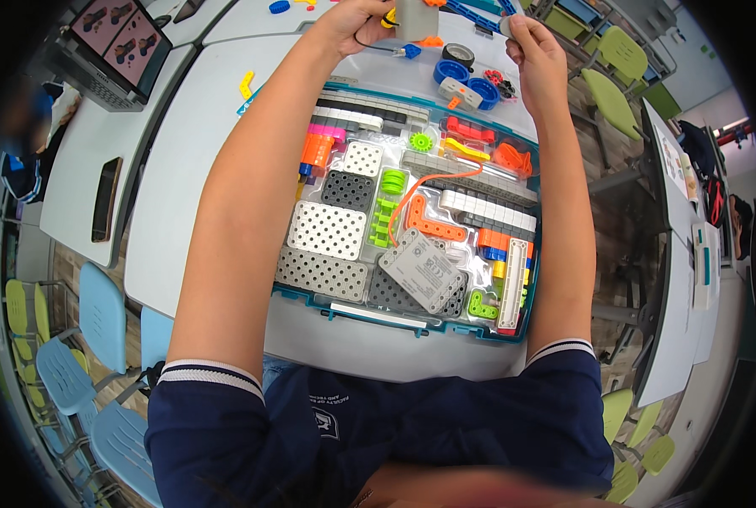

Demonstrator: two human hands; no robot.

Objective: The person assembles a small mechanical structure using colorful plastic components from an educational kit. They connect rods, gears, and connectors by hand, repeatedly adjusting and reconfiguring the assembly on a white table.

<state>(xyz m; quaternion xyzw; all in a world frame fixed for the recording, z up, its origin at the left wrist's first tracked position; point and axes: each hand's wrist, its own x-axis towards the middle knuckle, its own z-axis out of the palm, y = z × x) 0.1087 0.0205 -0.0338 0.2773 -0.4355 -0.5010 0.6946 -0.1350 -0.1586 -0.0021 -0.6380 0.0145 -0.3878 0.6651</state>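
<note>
1. Reaching past the far edge of the open case [454, 328] with both arms; overlapping its left edge on one side, running close along its right edge on the other.
2. Grasping a gray block [417, 21] in the left hand [346, 27], beside a small yellow part [389, 18]; placed beyond the case, partly cut off by the upper edge of the view.
3. Pinching a pale gray piece [505, 27] in the right hand [537, 61], just beside blue beams [477, 20]; impossible to tell whether joined to them.
4. Wide open to the left of the left arm, across smooth white table [168, 203] with a rounded border; near the case's far left corner, interrupted by a yellow bracket [247, 83].
5. Much tighter between case and hands, among blue rings [483, 92], a ribbed black tire [457, 57] and a boxy white block [460, 91].
6. Farther left, across a gap, bounded by a side table [77, 182] with a laptop [117, 52] and, near the edge, a dark, glossy phone [105, 200].
7. Inside the case, filled with rigid, plastic-looking shapes: a flat white plate [327, 230] dotted with round holes, a toothed green gear [420, 141], an L-shaped orange beam [435, 223].
8. Tilted across dark gray perforated plates, with a flat gray box [424, 271] trailing a thin, curving orange cable [405, 201].
</note>
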